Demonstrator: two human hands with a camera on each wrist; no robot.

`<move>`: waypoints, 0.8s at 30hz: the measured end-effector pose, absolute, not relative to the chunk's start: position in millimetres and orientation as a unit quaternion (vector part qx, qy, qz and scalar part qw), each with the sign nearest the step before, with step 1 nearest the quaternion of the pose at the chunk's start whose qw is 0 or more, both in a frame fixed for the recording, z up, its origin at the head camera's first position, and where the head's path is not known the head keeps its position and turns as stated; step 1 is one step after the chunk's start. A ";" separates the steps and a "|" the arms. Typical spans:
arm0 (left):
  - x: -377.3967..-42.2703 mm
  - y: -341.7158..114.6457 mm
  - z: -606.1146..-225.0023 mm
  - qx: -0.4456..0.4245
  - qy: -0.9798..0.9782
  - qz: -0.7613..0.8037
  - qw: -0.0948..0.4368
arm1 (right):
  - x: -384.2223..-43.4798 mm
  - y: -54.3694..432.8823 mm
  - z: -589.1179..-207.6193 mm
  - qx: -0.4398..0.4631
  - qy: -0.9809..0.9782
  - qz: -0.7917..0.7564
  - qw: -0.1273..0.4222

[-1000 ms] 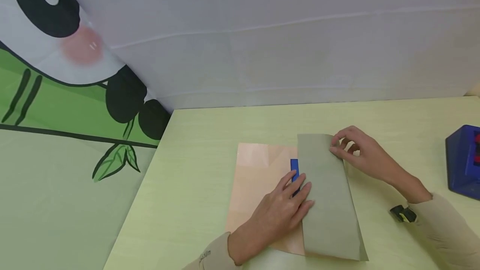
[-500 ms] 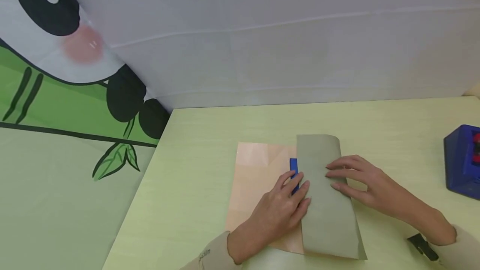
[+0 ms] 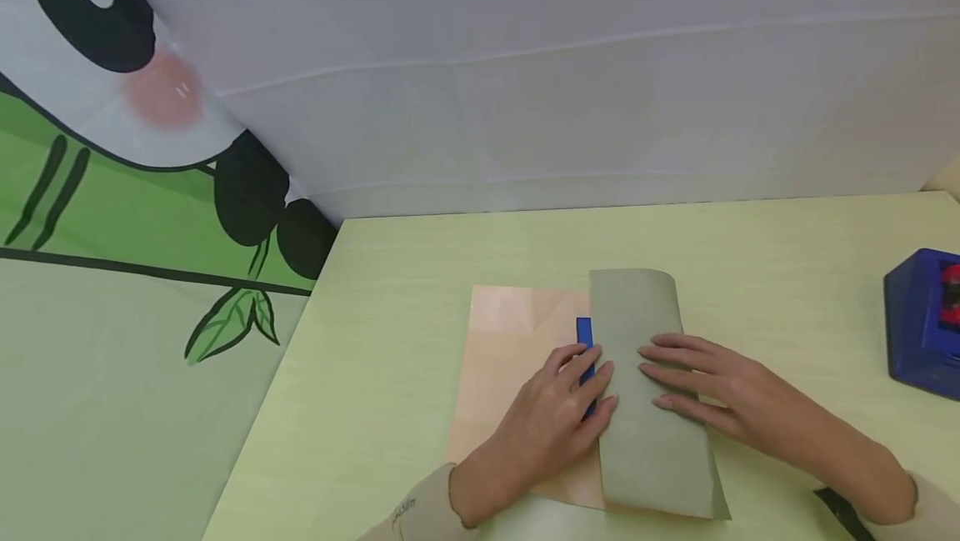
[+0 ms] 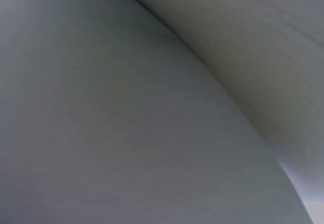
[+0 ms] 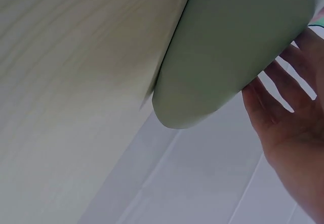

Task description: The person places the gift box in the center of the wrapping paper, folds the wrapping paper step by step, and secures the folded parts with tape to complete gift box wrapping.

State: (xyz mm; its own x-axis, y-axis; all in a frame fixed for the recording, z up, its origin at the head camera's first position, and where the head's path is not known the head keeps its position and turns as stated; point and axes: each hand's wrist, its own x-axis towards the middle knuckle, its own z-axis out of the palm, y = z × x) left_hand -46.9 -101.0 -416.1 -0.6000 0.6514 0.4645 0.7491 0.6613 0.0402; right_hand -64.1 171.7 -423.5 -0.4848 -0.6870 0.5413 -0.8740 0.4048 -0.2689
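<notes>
A sheet of paper lies in front of me, its peach patterned face (image 3: 501, 333) showing on the left. Its grey-green side (image 3: 637, 433) is folded over from the right, and the bend stays rounded, as the right wrist view shows. A narrow blue strip (image 3: 583, 333) lies along the flap's left edge, partly under my left fingers. My left hand (image 3: 551, 412) presses there with outstretched fingertips at the flap's edge. Fingers spread, my right hand (image 3: 723, 387) rests on the flap's right part, across the bend. Only blurred grey surfaces fill the left wrist view.
The pale wooden table (image 3: 405, 316) reaches back to a white cloth wall (image 3: 480, 124). A blue box (image 3: 918, 324) with red parts stands at the right edge. A dark strap (image 3: 843, 512) hangs by my right cuff. A cartoon print (image 3: 247, 191) covers the left side.
My right hand has let go of the flap's top right corner and come down toward me, its fingers now flatter on the flap. My left hand stays nearly in place.
</notes>
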 end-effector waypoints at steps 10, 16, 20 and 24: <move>-51.6 -119.8 -414.5 -0.366 -0.876 -0.188 0.252 | -59.2 168.5 -420.3 0.494 -0.818 0.202 0.213; -54.2 -137.5 -415.2 -0.261 -0.911 -0.215 0.235 | -56.1 165.1 -422.3 0.486 -0.819 0.188 0.239; -55.7 -146.7 -415.6 -0.200 -0.933 -0.200 0.221 | -56.9 165.2 -422.9 0.483 -0.817 0.201 0.242; -55.5 -156.1 -417.2 -0.154 -0.949 -0.180 0.207 | -57.3 166.1 -423.3 0.487 -0.815 0.207 0.238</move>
